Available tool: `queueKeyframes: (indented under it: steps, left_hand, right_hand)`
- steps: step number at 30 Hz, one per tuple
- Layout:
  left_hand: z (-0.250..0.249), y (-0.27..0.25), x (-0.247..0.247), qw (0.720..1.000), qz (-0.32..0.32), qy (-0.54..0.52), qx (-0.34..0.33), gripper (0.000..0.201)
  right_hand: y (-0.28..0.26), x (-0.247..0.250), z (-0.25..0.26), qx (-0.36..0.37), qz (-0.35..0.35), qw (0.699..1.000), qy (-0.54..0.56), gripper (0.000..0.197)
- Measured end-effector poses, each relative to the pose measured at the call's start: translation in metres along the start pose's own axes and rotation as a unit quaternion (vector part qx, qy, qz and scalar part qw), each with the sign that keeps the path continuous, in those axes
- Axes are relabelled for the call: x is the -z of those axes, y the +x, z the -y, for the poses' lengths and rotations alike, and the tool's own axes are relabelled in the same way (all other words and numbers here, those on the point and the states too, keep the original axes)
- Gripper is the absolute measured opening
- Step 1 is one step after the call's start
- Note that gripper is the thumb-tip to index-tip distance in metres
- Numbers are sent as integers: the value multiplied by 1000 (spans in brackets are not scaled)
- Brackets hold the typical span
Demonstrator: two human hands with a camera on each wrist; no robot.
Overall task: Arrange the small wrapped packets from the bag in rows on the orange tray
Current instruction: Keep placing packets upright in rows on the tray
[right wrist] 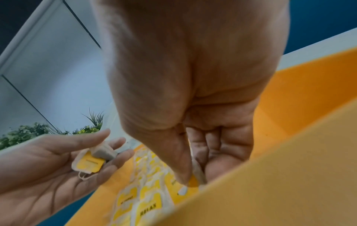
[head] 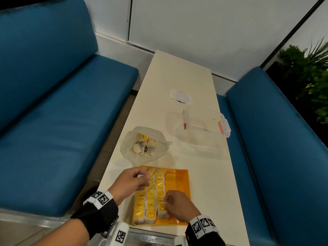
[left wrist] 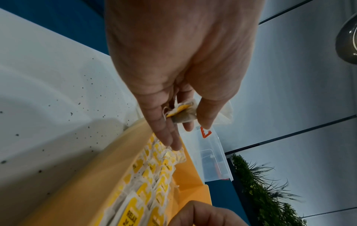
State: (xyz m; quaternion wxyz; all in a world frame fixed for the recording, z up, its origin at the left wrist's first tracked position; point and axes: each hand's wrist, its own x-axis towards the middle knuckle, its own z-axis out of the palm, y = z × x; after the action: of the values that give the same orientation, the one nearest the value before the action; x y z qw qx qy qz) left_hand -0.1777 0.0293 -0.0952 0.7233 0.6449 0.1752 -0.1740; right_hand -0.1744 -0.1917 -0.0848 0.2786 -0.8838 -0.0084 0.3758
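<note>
The orange tray point(head: 179, 181) lies at the table's near edge with three rows of yellow-and-white packets point(head: 150, 205) along its left side. My left hand point(head: 142, 176) hovers over the tray's far left corner and holds a couple of packets point(left wrist: 181, 112) in its curled fingers; these packets point(right wrist: 92, 160) also show in the right wrist view. My right hand point(head: 166, 204) pinches one packet point(right wrist: 195, 178) between thumb and fingers at the near end of the third row, low on the tray. The open plastic bag point(head: 127, 148) with more packets point(head: 143, 146) stands just beyond the tray.
A clear plastic box point(head: 200, 125) with pink latches sits at the right of the table point(head: 204, 174), beyond the tray. A white wrapper point(head: 181, 96) lies farther back. Blue benches point(head: 62, 112) flank the narrow table, and a plant point(head: 312, 73) stands at the far right.
</note>
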Motion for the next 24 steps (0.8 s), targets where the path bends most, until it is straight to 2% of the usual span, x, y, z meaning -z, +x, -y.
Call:
queueKeyframes:
  steps: [13,19,24]
  left_hand:
    - [-5,-3,-2,1000,0,28,2,11]
    - [-6,-4,-1,1000,1,18,8,11]
    - [-7,-5,0,1000,7,19,13,12]
  right_hand:
    - [16,-22,-13,-25,-91,995,24,12]
    - [13,-23,-7,-18,-119,992,43,12]
    - [14,-25,-5,-15,-123,992,18,10]
